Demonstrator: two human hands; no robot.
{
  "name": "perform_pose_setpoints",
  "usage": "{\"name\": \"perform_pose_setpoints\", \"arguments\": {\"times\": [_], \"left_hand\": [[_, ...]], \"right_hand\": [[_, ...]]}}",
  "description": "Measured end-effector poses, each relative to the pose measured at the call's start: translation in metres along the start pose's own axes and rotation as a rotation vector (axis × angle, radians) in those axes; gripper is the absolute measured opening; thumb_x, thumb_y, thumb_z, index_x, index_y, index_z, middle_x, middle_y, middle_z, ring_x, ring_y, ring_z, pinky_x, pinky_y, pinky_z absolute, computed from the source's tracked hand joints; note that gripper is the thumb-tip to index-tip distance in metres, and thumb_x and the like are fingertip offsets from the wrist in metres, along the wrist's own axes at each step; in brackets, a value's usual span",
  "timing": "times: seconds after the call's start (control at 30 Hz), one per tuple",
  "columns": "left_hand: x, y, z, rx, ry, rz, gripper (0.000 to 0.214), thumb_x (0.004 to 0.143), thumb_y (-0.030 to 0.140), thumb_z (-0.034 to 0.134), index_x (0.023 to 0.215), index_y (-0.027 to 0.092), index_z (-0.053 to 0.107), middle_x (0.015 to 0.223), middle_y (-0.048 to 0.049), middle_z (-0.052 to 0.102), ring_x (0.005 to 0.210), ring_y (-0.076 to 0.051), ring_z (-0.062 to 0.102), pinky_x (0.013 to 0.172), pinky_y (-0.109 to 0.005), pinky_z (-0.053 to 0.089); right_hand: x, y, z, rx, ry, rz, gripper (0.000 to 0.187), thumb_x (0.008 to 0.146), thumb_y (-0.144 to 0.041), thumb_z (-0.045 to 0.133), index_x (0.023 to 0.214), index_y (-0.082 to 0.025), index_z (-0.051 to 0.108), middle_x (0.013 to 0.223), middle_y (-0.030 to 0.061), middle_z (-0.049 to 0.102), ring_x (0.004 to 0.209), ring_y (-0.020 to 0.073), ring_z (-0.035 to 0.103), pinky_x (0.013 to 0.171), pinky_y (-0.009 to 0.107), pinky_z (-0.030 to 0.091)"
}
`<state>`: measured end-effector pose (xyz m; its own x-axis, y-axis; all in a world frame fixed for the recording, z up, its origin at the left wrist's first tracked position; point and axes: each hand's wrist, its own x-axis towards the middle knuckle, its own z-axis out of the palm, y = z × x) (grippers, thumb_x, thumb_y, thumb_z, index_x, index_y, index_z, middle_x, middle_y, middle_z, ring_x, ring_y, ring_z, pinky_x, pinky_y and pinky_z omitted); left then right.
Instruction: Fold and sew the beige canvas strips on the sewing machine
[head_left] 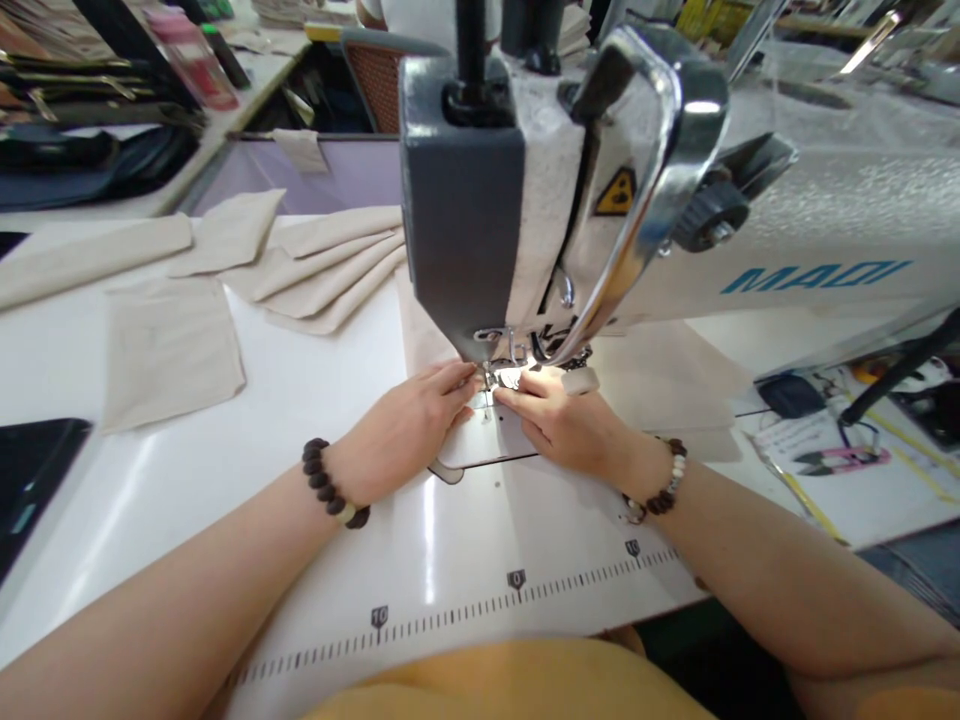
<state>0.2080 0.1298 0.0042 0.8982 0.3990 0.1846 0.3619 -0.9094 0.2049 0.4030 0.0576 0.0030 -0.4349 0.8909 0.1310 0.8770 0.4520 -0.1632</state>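
Under the needle and presser foot (489, 376) of the sewing machine (463, 200), a piece of beige fabric (427, 335) lies on the bed, spreading out behind my hands. My left hand (405, 425) holds the near edge just left of the foot, its fingers bent together. On the other side, my right hand (574, 425) grips the cloth near the foot, fingertips close to the needle plate (495, 430). A pale band wraps one right finger. The fingertips and the stitching point are partly hidden.
Left on the white table lie a square fabric piece (172, 350) and a fanned stack of beige pieces (330, 270). A dark flat device (37, 470) lies at the left edge. Pink-handled snips (844, 460) rest at right. A printed ruler scale (517, 592) runs along the front edge.
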Motion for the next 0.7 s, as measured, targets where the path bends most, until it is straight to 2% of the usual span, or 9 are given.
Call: {"name": "perform_pose_setpoints", "arguments": {"times": [0.23, 0.4, 0.57, 0.63, 0.7], "left_hand": [[0.003, -0.002, -0.002, -0.034, 0.000, 0.003, 0.021, 0.092, 0.016, 0.040, 0.109, 0.011, 0.053, 0.116, -0.0117, 0.055, 0.109, -0.022, 0.052, 0.091, -0.037, 0.047], [0.001, -0.001, -0.009, 0.066, -0.022, 0.031, 0.023, 0.092, 0.020, 0.044, 0.111, 0.010, 0.053, 0.114, -0.0122, 0.056, 0.105, -0.024, 0.053, 0.090, -0.040, 0.047], [-0.013, 0.030, -0.022, 0.096, -0.203, -0.009, 0.025, 0.089, 0.033, 0.051, 0.096, 0.011, 0.059, 0.098, -0.0105, 0.059, 0.090, -0.023, 0.055, 0.077, -0.038, 0.052], [-0.018, 0.043, -0.025, 0.058, -0.264, 0.015, 0.020, 0.089, 0.028, 0.050, 0.095, 0.012, 0.059, 0.095, -0.0092, 0.059, 0.088, -0.022, 0.055, 0.076, -0.036, 0.052], [-0.020, 0.050, -0.026, 0.007, -0.273, 0.051, 0.015, 0.090, 0.021, 0.047, 0.095, 0.013, 0.058, 0.094, -0.0076, 0.058, 0.088, -0.020, 0.055, 0.077, -0.034, 0.051]], "right_hand": [[0.001, -0.002, -0.001, -0.017, 0.006, 0.007, 0.030, 0.083, -0.011, 0.044, 0.107, -0.015, 0.061, 0.086, 0.0080, 0.059, 0.083, 0.0196, 0.051, 0.073, 0.028, 0.039], [-0.002, -0.001, -0.002, 0.020, 0.024, 0.013, 0.030, 0.084, -0.013, 0.042, 0.107, -0.014, 0.061, 0.087, 0.0086, 0.060, 0.082, 0.0194, 0.053, 0.068, 0.028, 0.040], [-0.012, 0.005, -0.008, 0.195, 0.053, -0.076, 0.030, 0.083, -0.012, 0.041, 0.104, -0.016, 0.062, 0.085, 0.0056, 0.060, 0.078, 0.0158, 0.053, 0.068, 0.025, 0.040], [-0.015, 0.006, -0.011, 0.241, 0.048, -0.109, 0.031, 0.083, -0.012, 0.040, 0.102, -0.017, 0.063, 0.085, 0.0050, 0.059, 0.073, 0.0139, 0.053, 0.064, 0.024, 0.039], [-0.016, 0.005, -0.014, 0.247, 0.019, -0.169, 0.032, 0.083, -0.011, 0.038, 0.099, -0.017, 0.065, 0.081, 0.0042, 0.057, 0.068, 0.0130, 0.051, 0.060, 0.024, 0.037]]}}
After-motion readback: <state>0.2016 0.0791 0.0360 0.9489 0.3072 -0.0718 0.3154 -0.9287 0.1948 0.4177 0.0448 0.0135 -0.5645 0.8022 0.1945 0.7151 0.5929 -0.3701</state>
